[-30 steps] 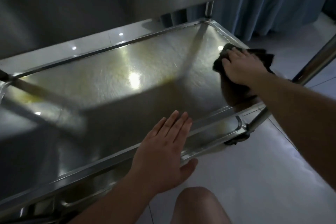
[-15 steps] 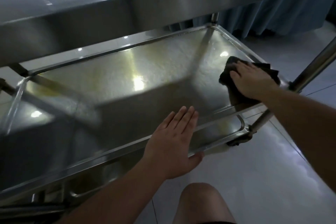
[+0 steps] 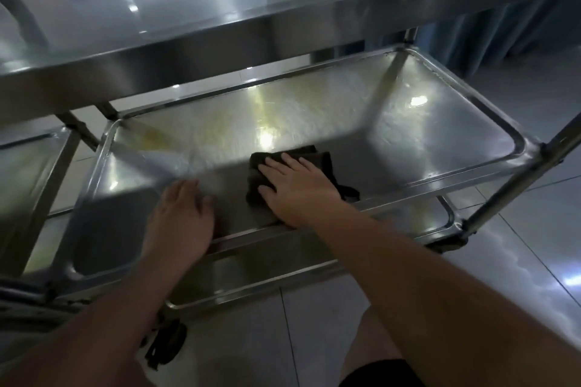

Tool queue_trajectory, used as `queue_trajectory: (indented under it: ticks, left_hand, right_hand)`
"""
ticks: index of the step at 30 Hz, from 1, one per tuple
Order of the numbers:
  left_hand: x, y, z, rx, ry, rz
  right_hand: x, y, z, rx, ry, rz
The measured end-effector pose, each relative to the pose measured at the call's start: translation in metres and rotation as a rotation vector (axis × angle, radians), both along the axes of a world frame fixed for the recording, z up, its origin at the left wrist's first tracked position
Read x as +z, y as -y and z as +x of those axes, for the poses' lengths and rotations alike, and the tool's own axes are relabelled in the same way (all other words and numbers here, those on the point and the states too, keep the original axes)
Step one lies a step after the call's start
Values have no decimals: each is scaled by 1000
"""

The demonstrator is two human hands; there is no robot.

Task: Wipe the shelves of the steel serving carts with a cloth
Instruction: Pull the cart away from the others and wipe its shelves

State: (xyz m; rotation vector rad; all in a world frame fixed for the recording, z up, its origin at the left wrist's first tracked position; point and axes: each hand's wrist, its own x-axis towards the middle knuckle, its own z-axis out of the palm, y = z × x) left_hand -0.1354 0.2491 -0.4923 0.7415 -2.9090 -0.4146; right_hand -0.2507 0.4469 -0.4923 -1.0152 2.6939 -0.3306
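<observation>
Right hand (image 3: 297,188) slid the dark cloth (image 3: 320,163) from the shelf's right end to mid-front of the middle shelf (image 3: 424,141), fingers flat on it. Left hand (image 3: 180,217) rests on the front rim, grip loose, holding nothing.

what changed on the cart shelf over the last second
The right hand swept the dark cloth from the shelf's right end leftward to the middle of the middle shelf, pressing it flat throughout. The left hand shifted a little left along the shelf's front edge, now looking blurred. Same grip on nothing: both hands lie flat, and the cloth never left the shelf.
</observation>
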Motion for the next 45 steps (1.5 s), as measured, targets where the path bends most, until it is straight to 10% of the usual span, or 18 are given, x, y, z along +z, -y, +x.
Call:
queue_trajectory:
  ticks: [10, 17, 21, 28, 32, 39, 45]
  left_hand:
    - [-21, 22, 15, 103, -25, -11]
    - [-23, 26, 18, 92, -46, -37]
    - [-21, 27, 19, 90, -36, -30]
    - [-21, 23, 18, 92, 6, -27]
    - [-22, 24, 18, 98, 19, -20]
    - [-23, 26, 18, 105, 17, -31]
    - [-24, 26, 19, 101, 4, -28]
  right_hand:
    - [-3, -114, -52, -819, -32, 161]
    - [-8, 65, 59, 59, -32, -54]
    - [-6, 30, 36, 176, -23, -40]
    - [-6, -155, -94, -563, -123, 7]
    - [-6, -127, -118, -853, -48, 25]
    - [-3, 75, -45, -133, -112, -24]
    - [-2, 23, -67, 117, -83, -37]
